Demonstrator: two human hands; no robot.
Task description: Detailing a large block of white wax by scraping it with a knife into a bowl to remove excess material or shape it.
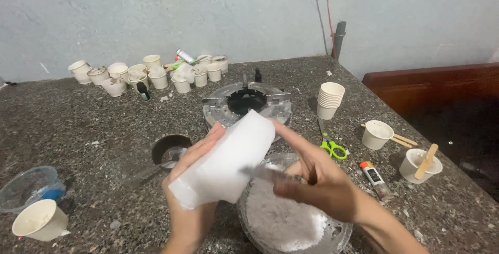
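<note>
At the near left corner of the granite bench (78,129) a paper cup (39,220) lies tipped on its side, and just behind it sits a clear plastic bowl (28,186) with something blue against it. Along the far edge, by the wall, a cluster of small white cups (150,75) stands crowded together, several apparently with pale residue inside, as if parked out of the working area. Nearer the middle a dark ladle-like pan (170,149) rests on the bench. The left hand (189,202) grips a white waxy block (223,160) from below, fingers wrapped around its lower end and thumb pressed up its side, tilting it over a glass bowl (293,217) near the front edge so that the white shavings (283,217) heaped there land inside. The right hand (319,181) holds a thin knife (265,173) against the block's face, fingers closed on the handle with the forefinger stretched out along the block, seemingly to steady the cut. Behind the block sits a round metal burner (247,103). Further right stand a stack of paper cups (330,99), green-handled scissors (332,149), a small glue tube (374,177), and two cups (377,134) toward the right edge, the nearer one holding a wooden stick (427,161).
</note>
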